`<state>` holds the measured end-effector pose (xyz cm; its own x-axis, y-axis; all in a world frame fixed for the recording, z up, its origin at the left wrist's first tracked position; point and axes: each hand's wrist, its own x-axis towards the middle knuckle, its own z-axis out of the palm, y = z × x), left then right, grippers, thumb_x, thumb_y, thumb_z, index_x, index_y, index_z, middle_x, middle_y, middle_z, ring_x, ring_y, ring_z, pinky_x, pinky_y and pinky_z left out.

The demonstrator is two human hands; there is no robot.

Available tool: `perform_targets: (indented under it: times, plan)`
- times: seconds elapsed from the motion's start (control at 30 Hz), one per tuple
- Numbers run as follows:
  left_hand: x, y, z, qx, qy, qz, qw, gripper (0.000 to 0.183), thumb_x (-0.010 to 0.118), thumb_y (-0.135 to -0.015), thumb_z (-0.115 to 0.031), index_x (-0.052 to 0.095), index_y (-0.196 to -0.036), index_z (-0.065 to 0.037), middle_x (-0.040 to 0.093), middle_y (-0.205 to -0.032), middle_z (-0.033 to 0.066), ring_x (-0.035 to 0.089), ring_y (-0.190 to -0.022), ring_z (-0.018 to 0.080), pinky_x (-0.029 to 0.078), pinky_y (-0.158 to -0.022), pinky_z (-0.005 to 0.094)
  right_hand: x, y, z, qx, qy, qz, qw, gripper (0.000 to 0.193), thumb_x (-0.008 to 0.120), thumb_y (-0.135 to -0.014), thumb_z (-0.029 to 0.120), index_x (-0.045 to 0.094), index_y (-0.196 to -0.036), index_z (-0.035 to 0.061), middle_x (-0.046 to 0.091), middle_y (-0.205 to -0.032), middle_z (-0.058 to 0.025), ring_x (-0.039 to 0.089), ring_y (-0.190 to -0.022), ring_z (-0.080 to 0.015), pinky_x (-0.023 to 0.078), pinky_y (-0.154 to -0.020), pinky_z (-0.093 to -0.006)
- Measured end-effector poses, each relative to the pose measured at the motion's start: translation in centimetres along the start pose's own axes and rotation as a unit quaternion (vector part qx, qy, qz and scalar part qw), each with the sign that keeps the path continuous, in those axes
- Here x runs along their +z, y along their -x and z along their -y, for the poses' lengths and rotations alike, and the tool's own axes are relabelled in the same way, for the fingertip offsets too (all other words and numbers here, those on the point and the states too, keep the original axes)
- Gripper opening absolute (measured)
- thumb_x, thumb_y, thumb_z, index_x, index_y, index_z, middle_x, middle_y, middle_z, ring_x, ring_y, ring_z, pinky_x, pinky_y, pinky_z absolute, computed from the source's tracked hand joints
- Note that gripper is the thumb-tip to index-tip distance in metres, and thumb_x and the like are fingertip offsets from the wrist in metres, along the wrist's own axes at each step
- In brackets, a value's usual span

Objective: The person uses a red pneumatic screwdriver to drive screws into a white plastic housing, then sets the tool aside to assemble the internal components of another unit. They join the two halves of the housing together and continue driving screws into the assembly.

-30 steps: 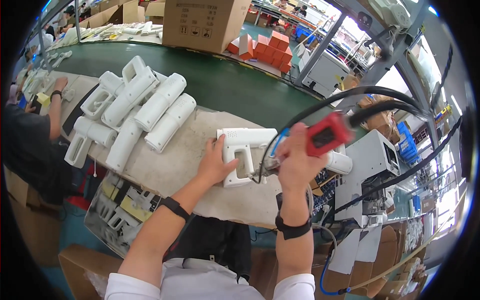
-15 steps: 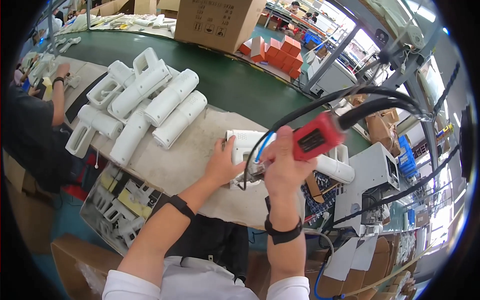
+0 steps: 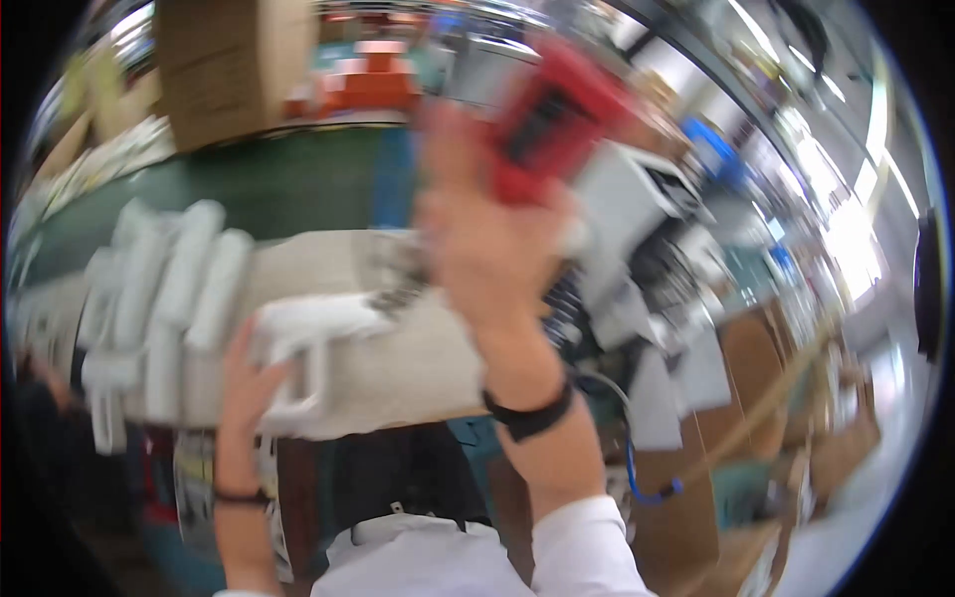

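Note:
A white plastic housing with a loop handle [image 3: 328, 313] lies on the pale work surface in front of me. My left hand [image 3: 246, 383] grips its left end, with the thumb toward the handle. My right hand [image 3: 497, 234] is closed around a red power screwdriver [image 3: 557, 114], raised to the right of the housing. Motion smears the tool and this hand. The driver's metal tip end [image 3: 398, 274] is a blur near the housing's right end. Several similar white housings [image 3: 189, 289] are piled to the left.
Behind the work surface runs a green conveyor belt [image 3: 288, 189]. A large cardboard box [image 3: 214, 75] and orange boxes [image 3: 368, 85] stand beyond it. At the right is a white machine [image 3: 637, 199]. Part of another person [image 3: 45, 398] shows at the far left edge.
My right hand has lifted the screwdriver up and away from the housing. The view has turned to the right, so the pile and my left hand appear farther left.

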<state>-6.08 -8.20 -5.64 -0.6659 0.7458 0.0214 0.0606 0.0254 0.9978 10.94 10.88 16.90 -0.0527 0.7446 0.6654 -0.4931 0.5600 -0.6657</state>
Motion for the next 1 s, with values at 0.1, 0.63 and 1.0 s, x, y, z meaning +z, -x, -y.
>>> perform_targets:
  times: [0.1, 0.63, 1.0]
  plan:
    - [-4.8, 6.9, -1.9, -0.012, -0.056, 0.079, 0.995, 0.085, 0.072, -0.068, -0.008, 0.032, -0.141, 0.006, 0.040, -0.143, 0.0181, 0.048, -0.126, 0.0288, 0.051, -0.094, 0.0384, -0.5, -1.3, 2.9, -0.147, 0.066, 0.029, 0.987, 0.029, 0.073, -0.079, 0.021, 0.062, -0.099, 0.0015, 0.064, -0.074, -0.0174, 0.065, -0.064, -0.0325, 0.050, -0.058, -0.0360]
    - [27.7, 16.9, -1.7, 0.029, 0.165, 0.632, 0.757, 0.046, 0.068, -0.089, -0.018, 0.051, -0.128, -0.001, 0.055, -0.128, 0.0106, 0.055, -0.108, 0.0160, 0.047, -0.091, 0.0299, -3.2, 3.1, 3.9, 0.051, 0.091, 0.088, 0.991, 0.029, 0.073, -0.078, 0.026, 0.063, -0.093, 0.0028, 0.065, -0.071, -0.0176, 0.067, -0.065, -0.0313, 0.050, -0.061, -0.0375]
    - [-7.9, 6.2, -9.9, 0.110, -0.418, -0.107, 0.896, 0.068, 0.079, -0.072, -0.020, 0.050, -0.132, -0.006, 0.054, -0.129, 0.0157, 0.050, -0.121, 0.0280, 0.039, -0.103, 0.0384, -3.8, 5.4, 3.9, 0.146, -0.049, -0.023, 0.988, 0.023, 0.066, -0.088, 0.010, 0.054, -0.099, -0.0051, 0.050, -0.054, -0.0036, 0.042, -0.037, -0.0093, 0.029, -0.034, -0.0233]
